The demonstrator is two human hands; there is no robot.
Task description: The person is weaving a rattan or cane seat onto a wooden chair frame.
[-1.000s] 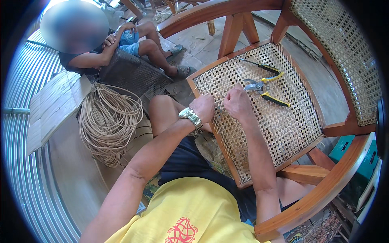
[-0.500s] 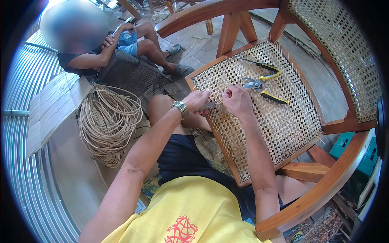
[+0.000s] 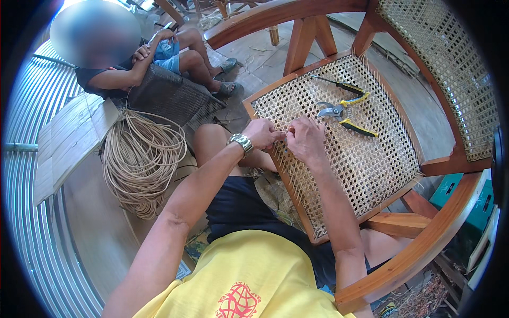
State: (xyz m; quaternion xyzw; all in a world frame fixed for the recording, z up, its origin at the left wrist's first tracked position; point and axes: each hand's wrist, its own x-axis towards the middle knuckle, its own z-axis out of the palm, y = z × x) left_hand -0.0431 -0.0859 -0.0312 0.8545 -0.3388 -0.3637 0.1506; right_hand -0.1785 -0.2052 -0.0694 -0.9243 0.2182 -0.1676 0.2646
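A wooden chair with a woven cane seat [image 3: 360,159] stands before me, short cane ends sticking up along its frame. Over the seat's left edge, my left hand [image 3: 262,133] is closed, its fingertips touching those of my right hand. What it grips is hidden; the blade seen earlier does not show clearly. My right hand [image 3: 306,139] has its fingers pinched together on something too small to make out, close to the cane ends. Beyond it on the cane lie pruning shears [image 3: 339,111] with yellow and black handles, spread apart, and a thin pointed tool [image 3: 344,85] with a dark handle.
A coil of rattan cane [image 3: 140,164] hangs at my left by a pale board [image 3: 69,143]. Another person [image 3: 127,74] sits at the far left with arms folded. The chair's curved wooden arm [image 3: 424,254] rises at my right, and its cane back [image 3: 445,69] stands at the far right.
My hands have come together at the seat's left edge. The right hand moved slightly left and down, and the grey blade by my left hand has dropped from clear view.
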